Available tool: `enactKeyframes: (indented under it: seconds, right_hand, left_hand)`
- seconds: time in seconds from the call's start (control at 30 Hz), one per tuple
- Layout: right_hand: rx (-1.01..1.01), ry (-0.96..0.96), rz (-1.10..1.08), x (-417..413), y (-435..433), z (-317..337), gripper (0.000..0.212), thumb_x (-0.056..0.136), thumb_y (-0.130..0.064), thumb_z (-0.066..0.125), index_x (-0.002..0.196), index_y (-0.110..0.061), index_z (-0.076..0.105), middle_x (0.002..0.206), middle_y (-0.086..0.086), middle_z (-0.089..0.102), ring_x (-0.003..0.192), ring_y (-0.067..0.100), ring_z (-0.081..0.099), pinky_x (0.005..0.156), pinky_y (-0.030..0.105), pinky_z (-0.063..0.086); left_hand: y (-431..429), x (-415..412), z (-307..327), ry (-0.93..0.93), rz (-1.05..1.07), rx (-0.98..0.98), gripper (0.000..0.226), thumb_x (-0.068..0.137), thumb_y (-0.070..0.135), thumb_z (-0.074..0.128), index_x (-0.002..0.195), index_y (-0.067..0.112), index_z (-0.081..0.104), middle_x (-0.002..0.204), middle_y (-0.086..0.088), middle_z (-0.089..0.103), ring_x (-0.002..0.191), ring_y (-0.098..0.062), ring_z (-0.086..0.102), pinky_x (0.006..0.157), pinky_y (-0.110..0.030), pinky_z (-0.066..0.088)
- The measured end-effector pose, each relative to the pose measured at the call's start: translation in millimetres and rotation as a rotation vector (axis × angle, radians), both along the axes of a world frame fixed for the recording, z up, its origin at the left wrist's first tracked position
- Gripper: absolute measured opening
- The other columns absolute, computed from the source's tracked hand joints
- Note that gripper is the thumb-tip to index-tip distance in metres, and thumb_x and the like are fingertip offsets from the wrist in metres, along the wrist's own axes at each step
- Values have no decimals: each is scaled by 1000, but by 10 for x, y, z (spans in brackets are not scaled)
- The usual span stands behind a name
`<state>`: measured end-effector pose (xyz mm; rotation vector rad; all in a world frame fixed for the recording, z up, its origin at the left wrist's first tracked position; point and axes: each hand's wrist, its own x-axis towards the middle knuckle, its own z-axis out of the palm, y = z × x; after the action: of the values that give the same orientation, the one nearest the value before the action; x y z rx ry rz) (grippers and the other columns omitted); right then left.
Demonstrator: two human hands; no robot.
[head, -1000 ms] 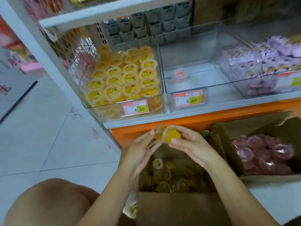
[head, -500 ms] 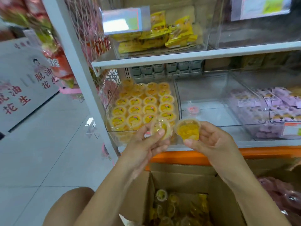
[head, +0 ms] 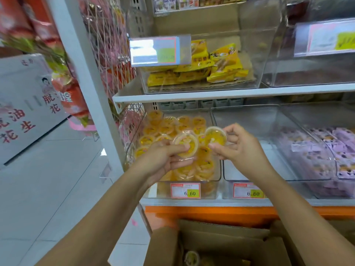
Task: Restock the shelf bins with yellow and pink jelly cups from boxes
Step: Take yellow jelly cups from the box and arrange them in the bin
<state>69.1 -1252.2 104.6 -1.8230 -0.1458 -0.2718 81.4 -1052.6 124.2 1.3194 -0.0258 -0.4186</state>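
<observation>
Left hand [head: 165,160] pinches the left cup [head: 186,144], right hand [head: 240,146] pinches the right cup [head: 215,136], both over the yellow bin [head: 165,191], 12 o'clock from the box [head: 221,244]. Bin looks heaped, so a sloppy drop could roll one over into the next bin [head: 240,181] at 3 o'clock.

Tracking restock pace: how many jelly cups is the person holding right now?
2. One yellow jelly cup in the left hand, a second cup in the right hand; others may be hidden.
</observation>
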Motion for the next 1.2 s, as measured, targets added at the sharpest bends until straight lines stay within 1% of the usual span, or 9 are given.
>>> enactKeyframes:
  seconds: [0.1, 0.2, 0.37, 0.47, 0.6, 0.7, 0.8, 0.97, 1.2]
  right_hand:
    - [12, -20, -74, 141, -12, 25, 28, 67, -17, 84, 85, -25, 65, 74, -14, 71, 60, -1, 64, 57, 12, 50]
    - [64, 7, -92, 243, 16, 0, 32, 68, -9, 83, 93, -21, 69, 76, -10, 71, 58, -4, 63, 55, 6, 45]
    - [-66, 18, -78, 417, 68, -36, 36, 68, -17, 83, 101, -26, 71, 68, -5, 68, 61, -1, 61, 59, 8, 45]
    - [-234, -56, -151, 636, 108, 40, 32, 65, -28, 85, 94, -25, 71, 62, -9, 59, 52, 0, 50, 51, 10, 37]
    - [-476, -132, -201, 1076, 236, 135, 37, 76, -31, 77, 107, -13, 68, 91, -2, 64, 81, 14, 60, 64, 24, 41]
    - [-696, -142, -189, 1464, 385, 110, 35, 80, -28, 73, 109, -11, 68, 110, 11, 67, 101, 28, 61, 80, 30, 44]
    - [-715, -87, -168, 1732, 514, 49, 28, 82, -19, 68, 110, -13, 67, 115, 12, 64, 109, 29, 58, 85, 28, 43]
    - [-688, 70, -82, 1911, 560, 7, 32, 88, -17, 59, 120, -12, 63, 124, 11, 59, 114, 25, 55, 80, 21, 38]
    - [-709, -46, -166, 1970, 549, -57, 20, 86, -14, 60, 100, -12, 74, 110, 12, 67, 104, 26, 60, 87, 26, 44]
  left_hand:
    - [49, 167, 15, -29, 44, 67, 25, 86, 1, 61, 110, -2, 54, 89, -17, 69, 66, -18, 68, 56, -20, 55]
    - [72, 302, -18, -50, 65, 132, 9, 84, 6, 64, 84, 13, 58, 61, 1, 52, 58, -10, 47, 54, -19, 42]
    - [71, 473, -53, 35, 63, 10, 9, 88, 5, 57, 94, 5, 63, 99, -12, 67, 98, -32, 65, 79, -33, 58]
    - [81, 620, -24, 41, 118, -29, 12, 91, -1, 49, 94, -1, 60, 91, -17, 68, 80, -24, 71, 71, -28, 59]
    - [137, 887, -9, 28, 214, 128, 15, 93, 10, 52, 80, 11, 58, 72, -6, 56, 47, -7, 54, 47, -14, 47]
    - [175, 1123, -39, 82, 262, 199, 8, 92, 14, 56, 85, 12, 56, 69, -6, 47, 51, -10, 49, 44, -16, 45]
    - [187, 1322, -63, 133, 213, 217, 12, 97, 17, 49, 102, 8, 55, 91, -18, 60, 72, -24, 65, 50, -25, 57]
    - [200, 1563, -63, 142, 263, 138, 15, 99, 2, 40, 112, 0, 47, 89, -18, 61, 53, -20, 67, 44, -25, 55]
    - [212, 1811, -50, 134, 241, 180, 7, 96, -1, 46, 90, 1, 50, 75, -12, 63, 44, -11, 64, 44, -23, 55]
